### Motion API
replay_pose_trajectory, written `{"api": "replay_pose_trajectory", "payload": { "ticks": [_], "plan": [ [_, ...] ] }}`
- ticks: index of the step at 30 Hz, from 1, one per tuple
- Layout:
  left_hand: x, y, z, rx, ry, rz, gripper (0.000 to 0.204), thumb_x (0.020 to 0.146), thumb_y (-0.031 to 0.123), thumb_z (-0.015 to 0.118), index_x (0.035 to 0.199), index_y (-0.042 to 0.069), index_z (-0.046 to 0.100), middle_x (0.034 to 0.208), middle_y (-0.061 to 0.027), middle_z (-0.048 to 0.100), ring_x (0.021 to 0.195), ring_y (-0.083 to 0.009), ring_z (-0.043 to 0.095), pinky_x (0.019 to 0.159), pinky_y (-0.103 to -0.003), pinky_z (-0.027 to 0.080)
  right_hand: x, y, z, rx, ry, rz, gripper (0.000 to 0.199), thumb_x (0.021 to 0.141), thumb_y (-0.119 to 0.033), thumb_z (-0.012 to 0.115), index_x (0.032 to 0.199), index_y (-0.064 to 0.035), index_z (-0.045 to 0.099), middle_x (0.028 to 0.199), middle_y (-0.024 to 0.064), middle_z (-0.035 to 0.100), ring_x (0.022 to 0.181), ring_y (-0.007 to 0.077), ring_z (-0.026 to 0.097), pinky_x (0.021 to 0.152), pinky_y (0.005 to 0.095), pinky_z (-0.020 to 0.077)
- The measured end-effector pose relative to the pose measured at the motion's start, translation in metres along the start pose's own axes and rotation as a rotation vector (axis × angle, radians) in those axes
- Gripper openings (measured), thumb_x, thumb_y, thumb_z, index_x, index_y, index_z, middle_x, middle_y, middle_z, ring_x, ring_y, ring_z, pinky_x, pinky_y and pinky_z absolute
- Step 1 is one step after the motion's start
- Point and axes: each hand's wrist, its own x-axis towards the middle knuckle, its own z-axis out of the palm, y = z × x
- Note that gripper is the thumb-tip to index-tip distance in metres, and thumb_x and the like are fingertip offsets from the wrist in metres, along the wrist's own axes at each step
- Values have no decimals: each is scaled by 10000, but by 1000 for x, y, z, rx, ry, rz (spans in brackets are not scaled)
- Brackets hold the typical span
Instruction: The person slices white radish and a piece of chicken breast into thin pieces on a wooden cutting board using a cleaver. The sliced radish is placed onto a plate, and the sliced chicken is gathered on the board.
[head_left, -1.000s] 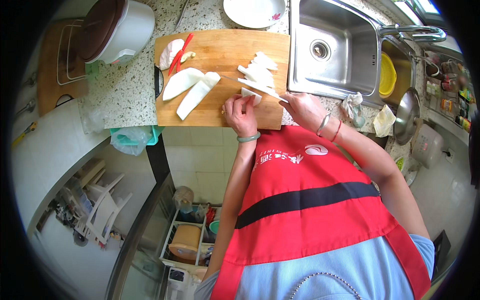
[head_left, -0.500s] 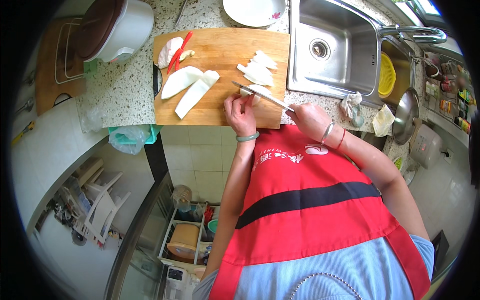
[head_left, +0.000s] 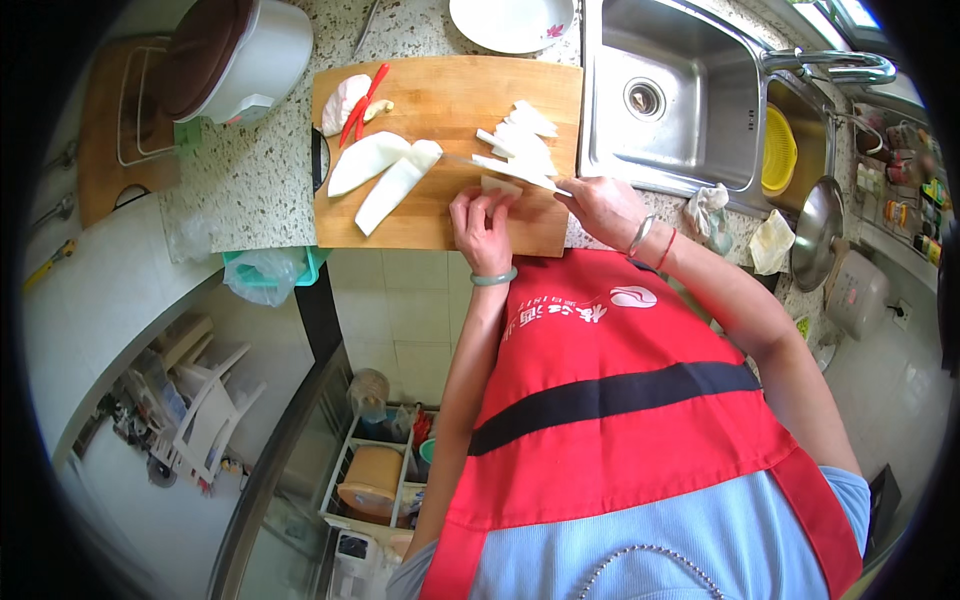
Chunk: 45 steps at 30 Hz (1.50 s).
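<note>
A wooden cutting board lies on the speckled counter. My left hand presses a small white vegetable piece onto the board's near right part. My right hand grips a knife, its blade lying across the board just beyond that piece. A pile of white slices sits behind the blade. Two long white wedges lie at the board's left middle, with a red chili and another white chunk at the far left corner.
A steel sink adjoins the board on the right, with a yellow colander and a pan beyond. A rice cooker stands at the left, a white plate behind the board. A teal bag-lined bin hangs below the counter edge.
The knife has swung back over the board toward the slices. My left hand has shifted slightly on the small white piece.
</note>
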Motion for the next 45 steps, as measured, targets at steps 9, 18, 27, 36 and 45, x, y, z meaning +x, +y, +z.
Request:
{"api": "replay_pose_trajectory", "payload": {
  "ticks": [9, 18, 27, 36, 45],
  "plan": [
    [5, -6, 12, -52, 104, -54, 139, 772, 42, 787, 831, 35, 661, 970, -79, 559, 808, -202, 559, 620, -305, 491, -20, -2, -9, 6, -77, 16, 214, 940, -235, 565, 902, -45, 656, 681, 207, 631, 650, 399, 638, 585, 488, 513],
    [10, 3, 7, -28, 103, -98, 162, 739, 44, 810, 782, 24, 654, 902, -76, 547, 801, -220, 557, 656, -333, 477, -33, -4, -10, -12, -121, 64, 243, 949, -244, 545, 880, -35, 649, 678, 221, 624, 655, 416, 629, 595, 503, 507],
    [8, -1, 10, -14, 121, -50, 160, 744, 36, 794, 786, 27, 640, 902, -87, 557, 819, -242, 569, 681, -347, 482, -30, -16, -8, -33, -214, 183, 221, 944, -228, 549, 887, -30, 629, 722, 222, 641, 687, 416, 640, 612, 501, 512],
    [8, -1, 6, 5, 90, 14, 133, 761, 39, 775, 824, 45, 658, 916, -90, 561, 841, -245, 571, 684, -350, 479, -7, -3, 16, -29, -72, 74, 185, 933, -204, 557, 925, -47, 654, 740, 185, 658, 703, 382, 657, 614, 469, 528],
    [6, 5, 7, -40, 86, -83, 138, 791, 41, 766, 878, 46, 660, 922, -80, 549, 755, -207, 570, 585, -306, 491, -19, -11, -2, -27, -23, 22, 199, 948, -221, 547, 918, -51, 646, 696, 199, 632, 661, 391, 640, 584, 484, 513]
  ]
}}
